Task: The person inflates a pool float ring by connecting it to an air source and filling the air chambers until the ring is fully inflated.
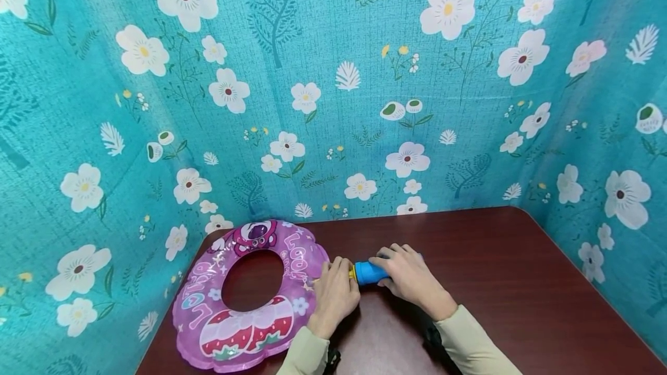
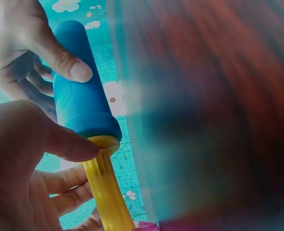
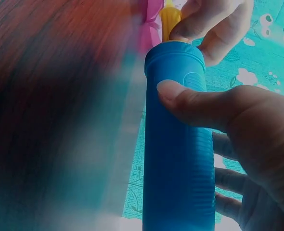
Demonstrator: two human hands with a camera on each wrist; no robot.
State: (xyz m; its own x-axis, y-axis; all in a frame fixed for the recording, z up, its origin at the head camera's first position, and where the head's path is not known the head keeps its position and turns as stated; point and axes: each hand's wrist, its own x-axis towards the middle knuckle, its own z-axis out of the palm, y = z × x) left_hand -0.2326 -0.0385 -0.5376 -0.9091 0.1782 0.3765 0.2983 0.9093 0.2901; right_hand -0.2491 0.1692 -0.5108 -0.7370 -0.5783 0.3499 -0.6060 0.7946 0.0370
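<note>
A blue hand pump [image 1: 369, 272] with a yellow end piece [image 2: 106, 187] lies between my two hands, above the table. My right hand [image 1: 409, 274] grips the blue barrel [image 3: 178, 139], thumb along its side. Close to where yellow meets blue, my left hand [image 1: 336, 291] pinches the yellow piece between thumb and fingers. An inflated purple swim ring [image 1: 299, 259] with strawberry and bear prints lies to the left, beside the left hand. In both wrist views the far tip of the yellow piece reaches pink plastic [image 3: 150, 29] of the ring; the exact joint is hidden.
The dark reddish-brown table [image 1: 495, 265] extends to the right and behind the hands. Teal flowered cloth [image 1: 333, 120] hangs along its back and both sides. The ring covers the table's left part.
</note>
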